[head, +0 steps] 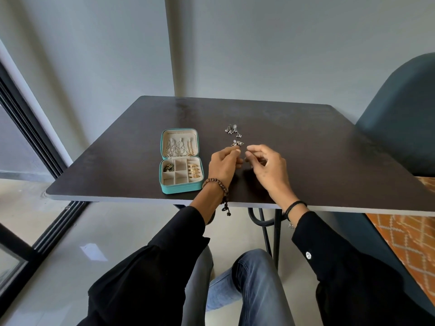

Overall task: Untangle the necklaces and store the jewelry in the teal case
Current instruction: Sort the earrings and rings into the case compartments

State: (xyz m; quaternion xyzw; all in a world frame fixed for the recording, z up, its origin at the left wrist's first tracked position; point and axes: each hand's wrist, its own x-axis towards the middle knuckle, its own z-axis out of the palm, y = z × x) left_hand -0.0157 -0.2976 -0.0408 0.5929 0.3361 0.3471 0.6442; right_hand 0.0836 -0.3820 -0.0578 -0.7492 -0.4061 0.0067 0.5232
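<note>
Necklaces hang in the teal case's lid with rings below, while right of the case the left hand and right hand pinch a small hidden piece, and loose earrings there await storing.

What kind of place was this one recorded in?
Probably a room in a home rather than a workshop: a small dark table, a padded teal chair beside it, a patterned orange rug, and what looks like a dark-framed glass door at the left.
</note>
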